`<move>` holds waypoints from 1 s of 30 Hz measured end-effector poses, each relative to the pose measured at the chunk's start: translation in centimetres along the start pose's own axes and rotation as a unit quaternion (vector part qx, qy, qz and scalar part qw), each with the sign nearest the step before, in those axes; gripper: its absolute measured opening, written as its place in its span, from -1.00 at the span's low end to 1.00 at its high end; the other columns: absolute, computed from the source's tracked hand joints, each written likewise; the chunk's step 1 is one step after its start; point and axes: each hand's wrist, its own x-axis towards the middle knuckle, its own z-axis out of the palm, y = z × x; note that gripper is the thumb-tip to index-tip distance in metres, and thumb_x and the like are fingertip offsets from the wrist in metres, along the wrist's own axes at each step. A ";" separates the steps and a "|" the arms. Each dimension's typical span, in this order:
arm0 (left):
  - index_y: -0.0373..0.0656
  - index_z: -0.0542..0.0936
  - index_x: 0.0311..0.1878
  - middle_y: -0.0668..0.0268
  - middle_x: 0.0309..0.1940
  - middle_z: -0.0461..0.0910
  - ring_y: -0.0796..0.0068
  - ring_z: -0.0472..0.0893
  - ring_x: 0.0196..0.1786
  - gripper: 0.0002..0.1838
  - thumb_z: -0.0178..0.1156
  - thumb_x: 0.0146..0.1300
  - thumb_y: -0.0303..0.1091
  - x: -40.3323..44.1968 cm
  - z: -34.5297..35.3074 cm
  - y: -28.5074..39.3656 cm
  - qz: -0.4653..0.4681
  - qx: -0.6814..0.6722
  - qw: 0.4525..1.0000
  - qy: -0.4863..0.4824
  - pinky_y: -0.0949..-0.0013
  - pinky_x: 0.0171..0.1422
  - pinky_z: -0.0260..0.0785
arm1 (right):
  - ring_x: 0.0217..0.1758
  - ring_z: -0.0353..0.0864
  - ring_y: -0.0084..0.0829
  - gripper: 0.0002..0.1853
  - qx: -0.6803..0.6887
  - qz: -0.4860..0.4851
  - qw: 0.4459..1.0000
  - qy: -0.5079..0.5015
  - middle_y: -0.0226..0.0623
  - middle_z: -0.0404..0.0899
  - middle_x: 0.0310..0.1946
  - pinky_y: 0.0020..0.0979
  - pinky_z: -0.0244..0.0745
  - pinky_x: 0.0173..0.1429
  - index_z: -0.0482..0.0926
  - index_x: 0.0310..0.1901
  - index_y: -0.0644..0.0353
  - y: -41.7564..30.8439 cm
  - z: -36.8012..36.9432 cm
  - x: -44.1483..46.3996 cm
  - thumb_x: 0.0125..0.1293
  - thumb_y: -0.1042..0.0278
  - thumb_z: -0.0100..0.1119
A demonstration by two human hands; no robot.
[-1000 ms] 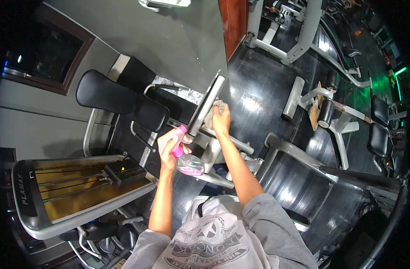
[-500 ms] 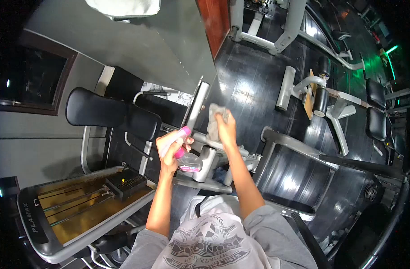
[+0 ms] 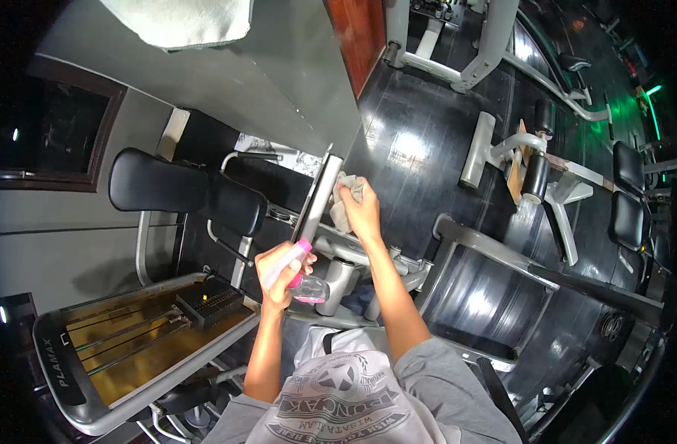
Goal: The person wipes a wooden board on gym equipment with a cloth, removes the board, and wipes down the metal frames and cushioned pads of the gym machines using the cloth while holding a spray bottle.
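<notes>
My left hand (image 3: 277,275) is wrapped round a spray bottle (image 3: 309,288) with a pink-and-white trigger head and a clear body, tilted sideways. A crumpled greyish cloth (image 3: 340,211) is in the closed fingers of my right hand (image 3: 362,211). The cloth lies right beside a light-grey metal post (image 3: 324,189) of a gym machine; whether it touches the post I cannot tell. Just below the bottle stands a short, thick grey tube (image 3: 341,275) of the same frame.
A black padded seat (image 3: 157,180) and a weight-stack housing (image 3: 72,370) stand on the left. Further machine frames (image 3: 483,152) and a roller pad (image 3: 535,177) are on the right. A white towel (image 3: 187,18) hangs at the top, and dark floor (image 3: 405,111) lies ahead.
My right hand has moved left with the cloth, up to the grey post, and the cloth is more bunched. My left hand with the spray bottle has shifted slightly down.
</notes>
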 end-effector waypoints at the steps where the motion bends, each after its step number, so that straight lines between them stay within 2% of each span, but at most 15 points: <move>1: -0.46 0.63 -0.34 0.09 -0.47 0.65 0.41 0.63 -0.51 -0.47 0.11 0.24 -0.02 0.0 0.0 0.1 -0.007 0.010 1.000 0.003 0.44 -0.40 0.47 | -0.11 0.71 -0.19 -0.63 0.055 0.039 0.997 -0.024 -0.01 0.70 -0.23 -0.24 0.51 0.02 0.54 0.00 0.29 0.4 0.1 0.2 0.29 0.18 0.23; 2: -0.46 0.63 -0.34 0.09 -0.46 0.65 0.41 0.63 -0.51 -0.47 0.11 0.25 -0.02 0.0 0.0 0.2 -0.014 0.019 1.000 0.005 0.44 -0.40 0.47 | -0.13 0.71 -0.19 -0.62 0.110 0.078 0.990 -0.048 -0.02 0.69 -0.24 -0.24 0.51 0.01 0.53 0.00 0.30 0.9 0.2 0.4 0.29 0.18 0.23; 3: -0.47 0.63 -0.34 0.09 -0.46 0.65 0.41 0.64 -0.52 -0.46 0.10 0.26 -0.01 0.0 0.0 0.1 -0.011 0.023 1.000 0.008 0.43 -0.42 0.48 | -0.13 0.70 -0.21 -0.65 0.022 0.022 1.000 -0.004 -0.03 0.68 -0.25 -0.25 0.51 0.02 0.52 -0.02 0.31 -0.5 0.1 0.2 0.30 0.23 0.20; 6: -0.47 0.63 -0.33 0.09 -0.45 0.66 0.40 0.65 -0.53 -0.45 0.10 0.26 -0.01 -0.2 -0.1 0.0 -0.017 0.022 0.999 0.029 0.44 -0.44 0.48 | -0.13 0.69 -0.26 -0.68 0.026 0.018 0.999 0.036 -0.03 0.68 -0.25 -0.26 0.50 0.02 0.51 -0.04 0.32 -0.5 1.1 1.4 0.30 0.26 0.17; 10: -0.47 0.64 -0.33 0.08 -0.46 0.66 0.40 0.65 -0.53 -0.41 0.13 0.27 0.05 -0.3 0.0 -0.2 -0.016 0.046 0.998 0.048 0.44 -0.44 0.49 | -0.13 0.69 -0.17 -0.68 0.073 0.019 0.996 0.040 -0.04 0.67 -0.26 -0.25 0.49 0.04 0.54 -0.03 0.32 0.5 1.6 3.5 0.33 0.25 0.15; 12: -0.46 0.64 -0.34 0.08 -0.47 0.65 0.40 0.65 -0.53 -0.40 0.14 0.28 0.08 -0.3 0.2 -0.1 -0.021 0.047 0.997 0.058 0.44 -0.44 0.50 | -0.09 0.70 -0.14 -0.66 0.089 0.008 0.996 -0.009 -0.02 0.69 -0.21 -0.25 0.50 0.06 0.56 -0.02 0.33 0.8 0.7 5.8 0.32 0.23 0.17; 14: -0.47 0.64 -0.34 0.07 -0.46 0.65 0.39 0.66 -0.52 -0.39 0.14 0.28 0.09 -0.4 0.1 -0.2 -0.013 0.063 0.996 0.055 0.44 -0.43 0.51 | 0.00 0.70 -0.13 -0.62 0.003 0.009 0.989 -0.145 0.01 0.70 -0.15 -0.25 0.52 0.11 0.61 0.01 0.29 0.6 -0.2 8.4 0.26 0.22 0.19; 15: -0.47 0.64 -0.34 0.07 -0.46 0.65 0.39 0.66 -0.52 -0.39 0.14 0.28 0.09 -0.5 0.1 -0.2 -0.018 0.066 0.996 0.059 0.44 -0.43 0.51 | -0.06 0.72 -0.12 -0.64 -0.048 0.000 0.980 -0.195 -0.01 0.72 -0.22 -0.24 0.54 0.06 0.64 0.00 0.25 -1.2 -1.1 9.3 0.22 0.24 0.20; 16: -0.47 0.64 -0.35 0.06 -0.46 0.65 0.39 0.66 -0.52 -0.38 0.15 0.27 0.09 -0.5 0.1 -0.2 -0.007 0.071 0.996 0.058 0.44 -0.43 0.52 | -0.17 0.73 -0.23 -0.66 -0.083 -0.007 0.968 -0.236 -0.07 0.72 -0.27 -0.26 0.55 -0.04 0.66 -0.04 0.23 -3.3 -2.1 9.8 0.19 0.25 0.22; 19: -0.48 0.64 -0.34 0.05 -0.46 0.65 0.38 0.66 -0.52 -0.37 0.16 0.26 0.10 -0.2 0.4 0.1 -0.001 0.083 0.994 0.064 0.43 -0.43 0.54 | -0.25 0.66 -0.45 -0.69 -0.113 0.022 0.935 -0.335 -0.19 0.71 -0.31 -0.37 0.53 -0.09 0.69 -0.09 0.22 -5.7 -3.3 11.2 0.15 0.27 0.26; 23: -0.49 0.64 -0.33 0.05 -0.45 0.65 0.35 0.67 -0.51 -0.36 0.16 0.26 0.11 -0.3 0.6 0.0 -0.003 0.080 0.994 0.080 0.42 -0.43 0.56 | -0.24 0.66 -0.45 -0.70 -0.050 -0.086 0.943 -0.319 -0.21 0.71 -0.30 -0.38 0.52 -0.06 0.69 -0.08 0.21 -4.5 -4.1 10.1 0.15 0.32 0.25; 25: -0.49 0.64 -0.33 0.05 -0.45 0.65 0.35 0.67 -0.51 -0.36 0.15 0.26 0.11 -0.4 0.7 -0.1 0.002 0.078 0.994 0.082 0.42 -0.43 0.56 | -0.21 0.66 -0.47 -0.72 0.008 -0.161 0.955 -0.250 -0.25 0.71 -0.26 -0.41 0.52 -0.04 0.69 -0.08 0.20 -3.6 -4.2 8.8 0.14 0.42 0.24; 28: -0.50 0.64 -0.34 0.04 -0.45 0.65 0.35 0.67 -0.51 -0.37 0.16 0.26 0.10 -0.3 0.8 -0.1 0.006 0.082 0.992 0.091 0.42 -0.44 0.56 | -0.17 0.65 -0.52 -0.71 0.071 -0.139 0.970 -0.188 -0.29 0.71 -0.22 -0.44 0.52 0.01 0.68 -0.07 0.19 -2.0 -4.0 6.5 0.13 0.49 0.23; 29: -0.50 0.64 -0.34 0.05 -0.45 0.65 0.35 0.67 -0.51 -0.37 0.16 0.25 0.09 -0.2 0.7 0.0 0.004 0.090 0.992 0.082 0.41 -0.45 0.56 | -0.16 0.64 -0.57 -0.70 0.085 -0.063 0.975 -0.194 -0.30 0.71 -0.23 -0.47 0.52 0.01 0.67 -0.06 0.20 -1.4 -4.2 5.6 0.13 0.51 0.23; 30: -0.51 0.63 -0.34 0.05 -0.46 0.65 0.36 0.66 -0.51 -0.37 0.16 0.25 0.09 -0.1 0.7 0.1 0.004 0.099 0.992 0.073 0.41 -0.46 0.56 | -0.16 0.64 -0.57 -0.70 0.085 -0.064 0.975 -0.197 -0.30 0.71 -0.23 -0.47 0.52 0.01 0.67 -0.06 0.20 -1.2 -4.5 4.6 0.13 0.51 0.23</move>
